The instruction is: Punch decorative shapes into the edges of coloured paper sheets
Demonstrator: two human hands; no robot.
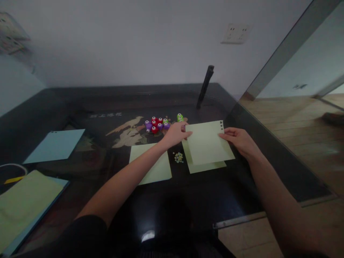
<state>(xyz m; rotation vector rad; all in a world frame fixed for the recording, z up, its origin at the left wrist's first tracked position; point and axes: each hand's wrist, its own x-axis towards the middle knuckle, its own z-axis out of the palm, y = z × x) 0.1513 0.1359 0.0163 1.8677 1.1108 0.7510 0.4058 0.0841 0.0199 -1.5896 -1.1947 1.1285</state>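
Note:
A pale yellow-green sheet of paper (206,141) is held between both hands above the right part of the dark table. Small dark punched shapes run down its right upper edge. My left hand (176,133) pinches its left edge, and my right hand (239,141) grips the right edge just below the shapes. Beneath it, partly covered, lies another yellow-green sheet (196,168). To the left, a third such sheet (156,170) rests under my left forearm. A small heap of paper bits (178,157) sits between the lower sheets.
Red, purple and green eye-topped small objects (154,129) cluster behind my left hand; a green one (180,117) stands nearby. A black upright post (205,86) rises at the back right. A blue sheet (56,145) and a paper stack (29,204) lie left on the table (166,211).

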